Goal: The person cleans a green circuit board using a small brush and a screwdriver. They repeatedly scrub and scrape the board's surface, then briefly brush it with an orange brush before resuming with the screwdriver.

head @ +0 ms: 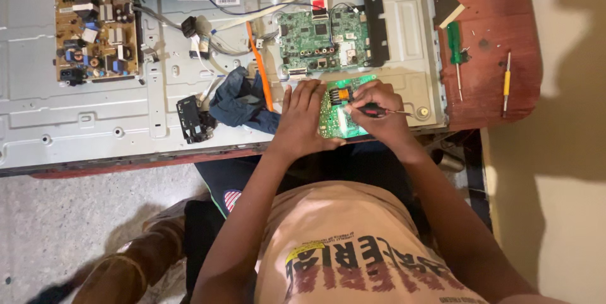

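A small green circuit board [335, 118] lies near the front edge of a grey metal television back panel [82, 121]. My left hand [302, 121] lies flat on the board's left side, fingers together, steadying it. My right hand [379, 111] is closed around a dark-handled screwdriver [379, 112], whose metal shaft points right. The hand rests on the board's right edge beside a yellow component [339, 94].
On the panel sit a green main board [322, 42], a brown power board [95, 39], a blue cloth [237, 99], an orange tool [260, 67] and a black part [192, 119]. A green screwdriver [454, 48] and a yellow one [506, 83] lie on the red table [499, 20].
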